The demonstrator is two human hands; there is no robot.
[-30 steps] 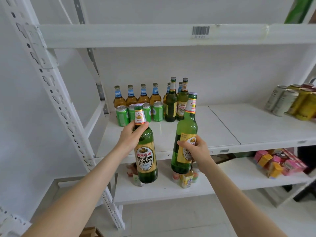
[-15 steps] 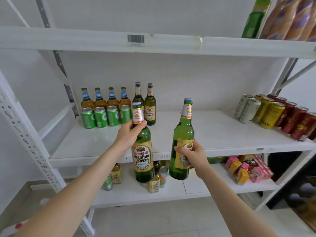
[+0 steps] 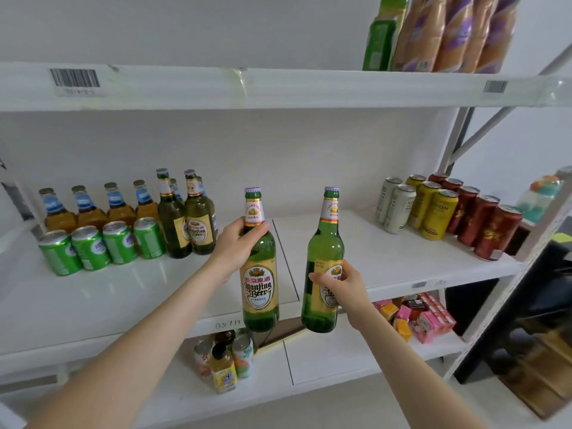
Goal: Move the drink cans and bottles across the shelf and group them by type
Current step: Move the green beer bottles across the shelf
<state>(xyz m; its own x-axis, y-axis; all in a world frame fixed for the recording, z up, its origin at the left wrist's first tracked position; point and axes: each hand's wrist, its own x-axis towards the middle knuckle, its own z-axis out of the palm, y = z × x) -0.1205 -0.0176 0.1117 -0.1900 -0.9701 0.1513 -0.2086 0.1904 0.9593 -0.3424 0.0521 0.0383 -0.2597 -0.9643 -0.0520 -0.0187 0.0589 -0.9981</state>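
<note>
White shelf (image 3: 387,274): green cans (image 3: 102,246) and bottles (image 3: 185,218) at left, tall cans (image 3: 433,209) at right. Left hand (image 3: 235,246) clenched round one beer bottle's (image 3: 259,274) neck, right hand (image 3: 343,283) round another's (image 3: 323,274) belly, both held off the front edge. Risk: neck grip slipping, glass knocking together.

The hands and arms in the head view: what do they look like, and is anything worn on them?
Both forearms are bare to the frame's lower edge; no sleeve shows. The left hand and the right hand wear no gloves. No ring, watch or bracelet is visible. The fingernails look short and unpainted. No markings show.
</note>
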